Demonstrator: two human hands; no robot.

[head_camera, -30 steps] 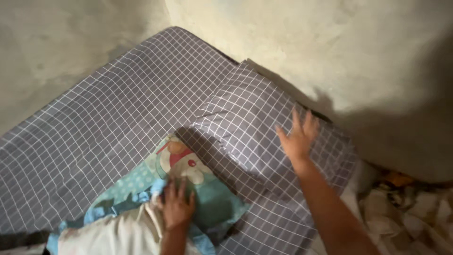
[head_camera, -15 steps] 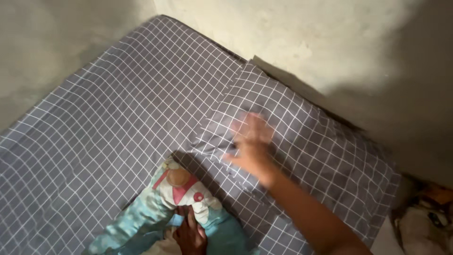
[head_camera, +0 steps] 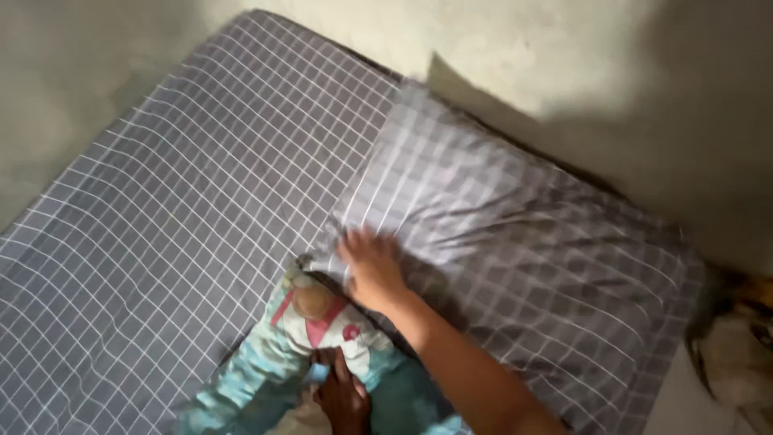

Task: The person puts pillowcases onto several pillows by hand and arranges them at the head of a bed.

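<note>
A grey pillow (head_camera: 515, 234) with a white grid pattern lies on a bed against the wall. My right hand (head_camera: 372, 267) rests flat on its near left corner, fingers spread and blurred. Below it lies a teal pillow (head_camera: 322, 338) with a cartoon print. My left hand (head_camera: 342, 396) presses on the lower end of the teal pillow at the frame's bottom edge. Both pillows sit on a grey checked bedsheet (head_camera: 185, 201).
Rough pale walls (head_camera: 564, 64) meet at the bed's far corner. A pile of crumpled cloth (head_camera: 737, 354) lies off the bed's right side.
My right hand has swept from the pillow's far right side across to its near left corner. The view has tilted down and the left hand has slid lower.
</note>
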